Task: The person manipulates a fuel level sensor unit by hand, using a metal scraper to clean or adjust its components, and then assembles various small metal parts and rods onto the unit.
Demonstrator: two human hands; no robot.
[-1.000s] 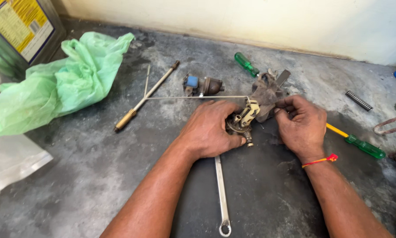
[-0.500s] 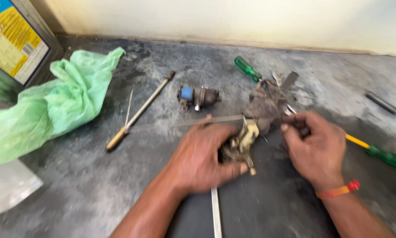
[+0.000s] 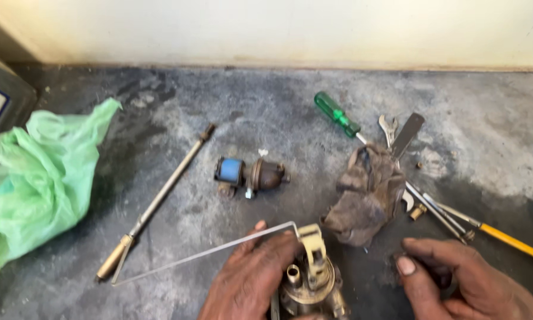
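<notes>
Left hand (image 3: 251, 278) is wrapped round a brass carburetor-type part (image 3: 310, 278) w/ a thin bent wire rod (image 3: 219, 249) sticking out left, at bottom centre of the concrete floor (image 3: 219, 118). Right hand (image 3: 462, 284) sits just beside it, fingers curled, can't tell if it's holding anything. Dirty rag (image 3: 367, 195) right behind.

We see a crumpled green plastic bag (image 3: 38, 181) at the left on the grey concrete floor (image 3: 266, 112), with the corner of a metal can (image 3: 0, 101) just behind it; a long thin rod with a wooden handle (image 3: 154, 204) lies slantwise between the bag and a small rusty part with a blue collar (image 3: 249, 175). To the right we find a dirty brown rag (image 3: 364, 195); a green-handled screwdriver (image 3: 337, 115) lies beyond it; a small spanner (image 3: 388, 127), a flat metal blade (image 3: 407, 135) and a yellow-handled screwdriver (image 3: 509, 240) lie beside it.
</notes>
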